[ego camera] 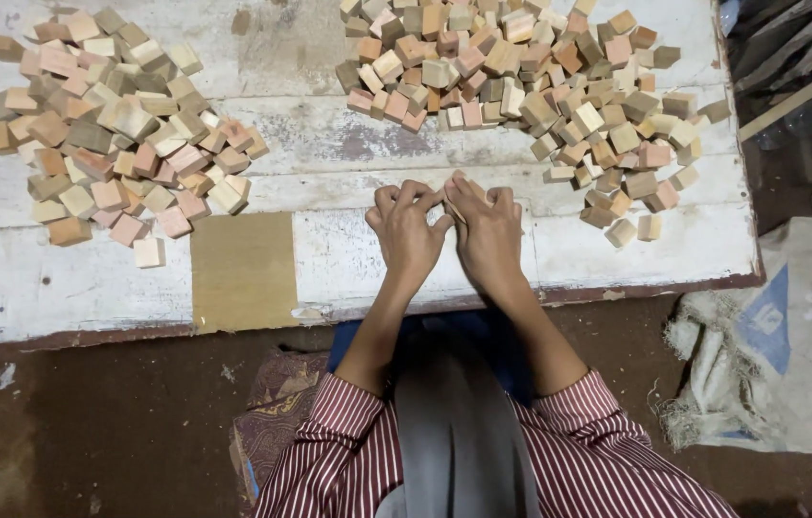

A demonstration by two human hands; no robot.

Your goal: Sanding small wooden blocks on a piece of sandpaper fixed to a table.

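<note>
The white painted table [348,153] carries everything, and the person sits at the middle of its near edge. The large heap of wooden blocks [531,86] spreads from the far edge toward the right edge, and its closest blocks lie just beyond and to the right of the hands. A second heap of blocks [109,134] lies toward the left edge, well apart from both hands. A flat brown square sheet [244,271] rests at the near edge, to the left of the left hand.

The left hand [408,230] and the right hand [488,228] lie on the table side by side, touching each other, with fingers curled down. Between their fingertips there is a small wooden piece [455,186], pinched from both sides, it seems; the fingers hide most of it, so I cannot tell its shape or long axis. The right hand is the nearer one to the large heap, and the left hand to the brown sheet.
</note>
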